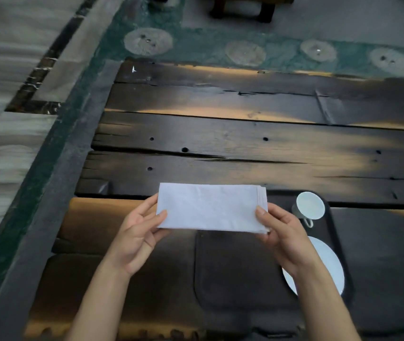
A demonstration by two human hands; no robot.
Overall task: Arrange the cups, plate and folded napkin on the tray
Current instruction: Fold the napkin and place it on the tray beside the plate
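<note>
A white napkin (210, 207), folded into a long rectangle, is held flat above the dark tray (235, 269). My left hand (139, 237) pinches its left end and my right hand (282, 237) pinches its right end. On the tray's far right corner stands one white cup (310, 205) with its handle toward me. A white plate (326, 264) lies on the tray's right side, partly hidden by my right forearm. No second cup is in view.
The tray sits on a dark, cracked plank table (220, 143). Beyond the table lies a green patterned carpet (196, 45), with dark furniture legs (242, 11) at the top. Pale striped flooring (6, 70) runs along the left.
</note>
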